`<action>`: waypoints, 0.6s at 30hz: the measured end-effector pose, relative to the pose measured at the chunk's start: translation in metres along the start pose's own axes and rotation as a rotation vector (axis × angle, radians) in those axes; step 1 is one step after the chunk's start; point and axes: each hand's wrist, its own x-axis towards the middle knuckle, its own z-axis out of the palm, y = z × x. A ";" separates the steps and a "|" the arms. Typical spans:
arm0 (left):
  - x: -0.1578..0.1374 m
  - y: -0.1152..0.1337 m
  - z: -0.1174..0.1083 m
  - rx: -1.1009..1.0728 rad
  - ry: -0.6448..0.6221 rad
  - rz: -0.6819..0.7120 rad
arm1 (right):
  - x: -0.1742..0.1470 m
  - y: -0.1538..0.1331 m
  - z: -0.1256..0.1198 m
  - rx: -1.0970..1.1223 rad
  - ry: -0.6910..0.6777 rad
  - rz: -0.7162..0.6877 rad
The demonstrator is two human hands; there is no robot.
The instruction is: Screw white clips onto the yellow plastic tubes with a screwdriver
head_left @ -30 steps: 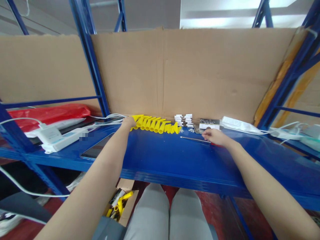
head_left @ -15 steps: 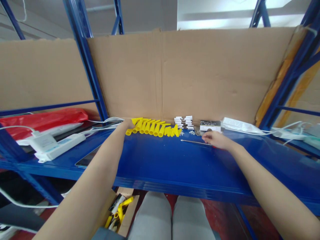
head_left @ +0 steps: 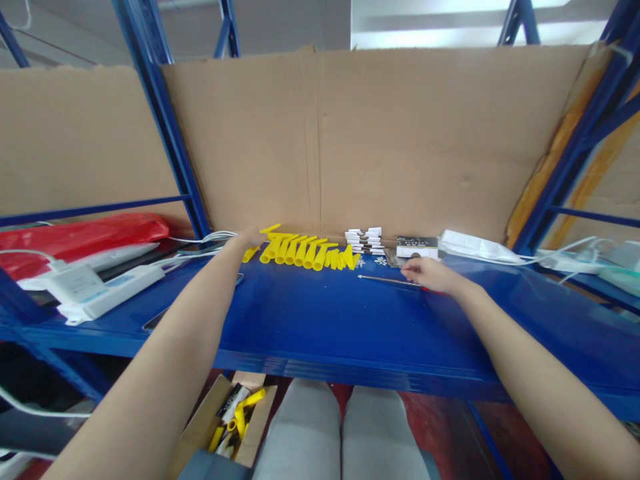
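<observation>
Left arm now, stretched long and almost straight from the lower left, bare all along, and the left hand is out at full reach, its fingers too small and hidden to read! Across the way, the right arm slants up from the lower right, and the right hand sits low, fingers curled inward, hands well apart!

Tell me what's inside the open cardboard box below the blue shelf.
Inside the cardboard box, yellow tubular pieces, a black-and-white packet and a whitish item show. Whatever lies beneath them is covered, so I can't say what's there.
</observation>
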 end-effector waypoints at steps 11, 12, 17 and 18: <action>-0.046 0.043 -0.041 -1.087 0.316 -0.094 | 0.002 0.005 0.003 0.037 0.006 0.017; -0.050 0.049 -0.042 -1.176 0.290 -0.074 | 0.002 0.005 0.003 0.038 0.005 0.021; -0.065 0.072 -0.043 -1.350 0.120 -0.017 | 0.002 0.006 0.002 0.012 0.001 0.025; -0.066 0.076 -0.042 -1.347 0.084 0.003 | 0.002 0.006 0.002 0.010 0.000 0.025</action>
